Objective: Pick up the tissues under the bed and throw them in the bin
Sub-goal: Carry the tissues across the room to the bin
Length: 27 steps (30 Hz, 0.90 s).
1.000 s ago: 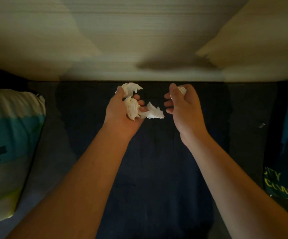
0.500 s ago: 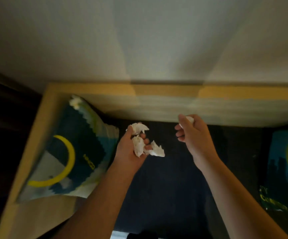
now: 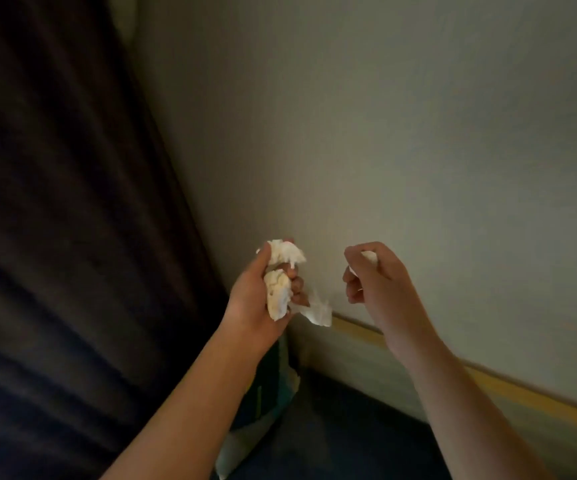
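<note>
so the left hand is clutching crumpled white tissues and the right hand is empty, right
Not quite. The right hand is not empty: the head view shows its grip closed on a small scrap of white tissue. The left hand is indeed clutching crumpled white tissues.

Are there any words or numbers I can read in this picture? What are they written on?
None can be read.
The pillow low down behind the left hand's arm shows only blurred teal and white patches; no letters come through.
The tissues, the scrap in the right hand, the wall and the curtain carry no writing.
</note>
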Each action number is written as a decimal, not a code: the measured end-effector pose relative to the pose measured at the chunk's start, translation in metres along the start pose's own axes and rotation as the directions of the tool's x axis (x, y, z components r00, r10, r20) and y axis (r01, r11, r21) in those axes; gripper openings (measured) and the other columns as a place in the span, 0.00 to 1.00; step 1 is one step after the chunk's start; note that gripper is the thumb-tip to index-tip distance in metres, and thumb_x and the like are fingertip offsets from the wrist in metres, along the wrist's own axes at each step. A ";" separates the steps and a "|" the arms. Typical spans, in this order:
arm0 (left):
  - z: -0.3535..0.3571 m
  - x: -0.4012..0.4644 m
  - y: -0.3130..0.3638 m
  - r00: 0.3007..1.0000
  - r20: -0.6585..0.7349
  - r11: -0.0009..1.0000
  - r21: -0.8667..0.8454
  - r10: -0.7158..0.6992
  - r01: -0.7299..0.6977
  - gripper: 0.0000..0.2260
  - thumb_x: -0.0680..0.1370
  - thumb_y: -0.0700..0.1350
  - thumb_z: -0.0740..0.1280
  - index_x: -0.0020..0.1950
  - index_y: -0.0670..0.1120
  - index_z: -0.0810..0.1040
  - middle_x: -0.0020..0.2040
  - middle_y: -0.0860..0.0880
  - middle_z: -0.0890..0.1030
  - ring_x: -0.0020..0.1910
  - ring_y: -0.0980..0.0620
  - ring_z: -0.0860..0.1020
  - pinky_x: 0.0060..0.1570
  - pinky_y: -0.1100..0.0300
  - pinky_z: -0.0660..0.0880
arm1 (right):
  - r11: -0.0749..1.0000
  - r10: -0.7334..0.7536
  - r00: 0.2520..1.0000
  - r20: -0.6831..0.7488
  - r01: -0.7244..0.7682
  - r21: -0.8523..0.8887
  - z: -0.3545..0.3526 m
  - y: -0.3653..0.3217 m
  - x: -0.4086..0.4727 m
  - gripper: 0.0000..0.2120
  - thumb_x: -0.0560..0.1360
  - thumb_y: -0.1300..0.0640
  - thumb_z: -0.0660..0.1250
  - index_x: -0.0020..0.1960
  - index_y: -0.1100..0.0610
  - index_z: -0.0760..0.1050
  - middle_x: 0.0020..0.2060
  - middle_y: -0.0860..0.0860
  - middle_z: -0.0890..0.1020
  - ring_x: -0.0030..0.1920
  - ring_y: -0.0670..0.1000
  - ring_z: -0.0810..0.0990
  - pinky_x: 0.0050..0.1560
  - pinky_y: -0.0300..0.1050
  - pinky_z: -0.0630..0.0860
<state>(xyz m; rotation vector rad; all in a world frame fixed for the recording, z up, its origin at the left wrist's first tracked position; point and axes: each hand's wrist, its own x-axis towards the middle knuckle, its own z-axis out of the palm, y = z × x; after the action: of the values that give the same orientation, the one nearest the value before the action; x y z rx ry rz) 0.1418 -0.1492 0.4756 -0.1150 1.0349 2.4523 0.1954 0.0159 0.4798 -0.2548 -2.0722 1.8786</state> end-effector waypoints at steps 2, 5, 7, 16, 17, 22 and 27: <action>0.000 -0.041 0.025 0.992 -0.002 0.991 -0.037 0.125 -0.125 0.18 0.81 0.55 0.61 0.52 0.42 0.80 0.34 0.46 0.75 0.29 0.50 0.73 0.30 0.57 0.74 | 0.999 -0.032 0.992 0.119 0.027 0.042 0.017 -0.027 -0.011 0.07 0.81 0.52 0.65 0.50 0.55 0.77 0.29 0.46 0.79 0.28 0.42 0.76 0.30 0.38 0.75; -0.012 -0.110 0.057 0.950 -0.037 0.949 -0.040 0.310 -0.311 0.17 0.82 0.54 0.59 0.52 0.44 0.82 0.34 0.46 0.75 0.28 0.50 0.72 0.28 0.59 0.71 | 0.993 -0.103 0.946 0.308 0.083 0.078 0.051 -0.058 -0.038 0.06 0.81 0.51 0.65 0.50 0.54 0.77 0.29 0.44 0.78 0.27 0.41 0.75 0.29 0.34 0.75; -0.025 -0.161 0.074 0.909 -0.085 0.912 -0.007 0.408 -0.410 0.16 0.83 0.53 0.59 0.56 0.45 0.80 0.35 0.46 0.74 0.29 0.51 0.72 0.29 0.59 0.68 | 0.988 -0.148 0.890 0.431 0.116 0.099 0.078 -0.077 -0.063 0.06 0.81 0.50 0.64 0.51 0.52 0.77 0.29 0.43 0.78 0.28 0.42 0.76 0.31 0.34 0.77; -0.120 -0.407 0.111 0.667 -0.320 0.721 0.078 0.672 -0.689 0.15 0.82 0.54 0.60 0.56 0.46 0.81 0.37 0.46 0.74 0.31 0.50 0.72 0.30 0.58 0.68 | 0.963 -0.266 0.586 0.766 0.126 0.239 0.222 -0.144 -0.239 0.08 0.81 0.50 0.65 0.52 0.55 0.77 0.34 0.48 0.79 0.31 0.44 0.77 0.33 0.36 0.77; -0.135 -0.441 0.111 0.622 -0.351 0.682 0.070 0.700 -0.728 0.15 0.82 0.54 0.60 0.56 0.46 0.81 0.37 0.46 0.74 0.31 0.50 0.72 0.30 0.59 0.69 | 0.963 -0.268 0.550 0.791 0.122 0.241 0.238 -0.150 -0.267 0.09 0.81 0.50 0.65 0.52 0.56 0.77 0.34 0.49 0.79 0.31 0.44 0.76 0.33 0.36 0.77; -0.185 -0.573 0.101 0.465 -0.469 0.570 0.105 0.751 -0.815 0.16 0.82 0.54 0.60 0.55 0.47 0.82 0.36 0.46 0.77 0.32 0.51 0.75 0.29 0.60 0.71 | 0.965 -0.264 0.381 0.886 0.113 0.238 0.297 -0.164 -0.380 0.08 0.81 0.51 0.65 0.54 0.56 0.76 0.30 0.48 0.80 0.28 0.43 0.76 0.31 0.35 0.77; -0.237 -0.716 0.079 0.292 -0.589 0.474 0.179 0.754 -0.862 0.15 0.81 0.55 0.61 0.56 0.47 0.82 0.35 0.47 0.76 0.31 0.52 0.73 0.27 0.59 0.71 | 0.963 -0.256 0.120 0.959 0.118 0.242 0.360 -0.165 -0.520 0.06 0.82 0.52 0.63 0.52 0.54 0.76 0.30 0.46 0.82 0.29 0.44 0.78 0.33 0.41 0.77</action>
<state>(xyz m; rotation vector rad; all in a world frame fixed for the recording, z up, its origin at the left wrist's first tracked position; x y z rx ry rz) 0.7152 -0.6417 0.5400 -0.6128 1.3615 3.6381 0.5633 -0.5194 0.5526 1.7621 -2.3887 2.1643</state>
